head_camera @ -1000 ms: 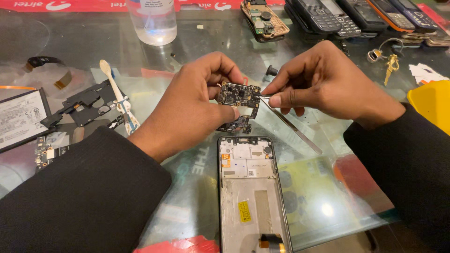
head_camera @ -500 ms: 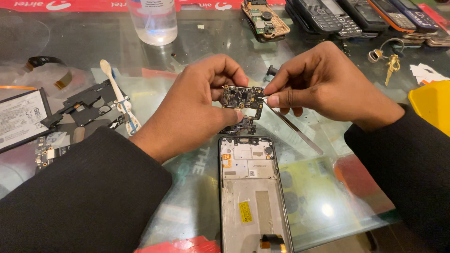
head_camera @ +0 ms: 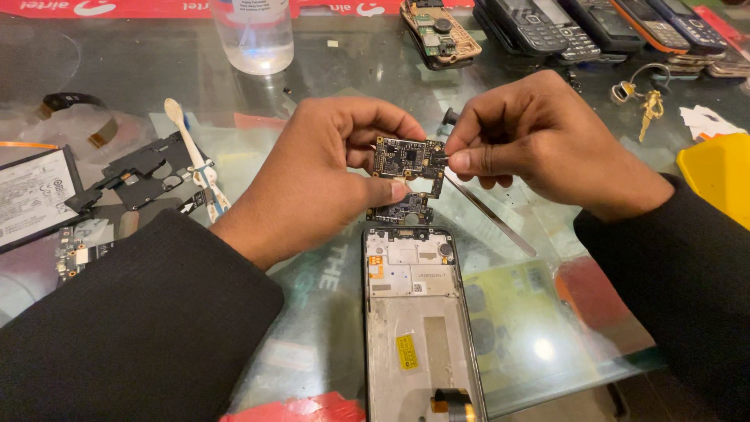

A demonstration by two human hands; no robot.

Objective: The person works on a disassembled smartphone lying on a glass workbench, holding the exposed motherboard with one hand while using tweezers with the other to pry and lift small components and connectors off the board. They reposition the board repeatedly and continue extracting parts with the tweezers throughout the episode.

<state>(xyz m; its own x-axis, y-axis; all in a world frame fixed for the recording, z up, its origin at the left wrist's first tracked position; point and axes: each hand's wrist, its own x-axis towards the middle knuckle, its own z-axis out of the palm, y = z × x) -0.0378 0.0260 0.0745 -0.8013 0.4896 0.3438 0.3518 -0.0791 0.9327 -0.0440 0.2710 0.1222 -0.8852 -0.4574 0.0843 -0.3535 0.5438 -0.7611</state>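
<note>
Both hands, left hand (head_camera: 312,176) and right hand (head_camera: 539,141), pinch a dark chip-studded circuit board (head_camera: 406,168).

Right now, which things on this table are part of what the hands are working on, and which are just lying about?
In use: circuit board, left hand, right hand, opened phone frame.

Lying about: clear bottle, keys, battery, keypad phones, tweezers.

1. Left hand (head_camera: 312,176) is bare; a black, finely ribbed long sleeve (head_camera: 133,328) ends at its wrist.
2. Right hand (head_camera: 539,141) is bare, wearing a matching black sleeve (head_camera: 680,266) at 3 o'clock.
</note>
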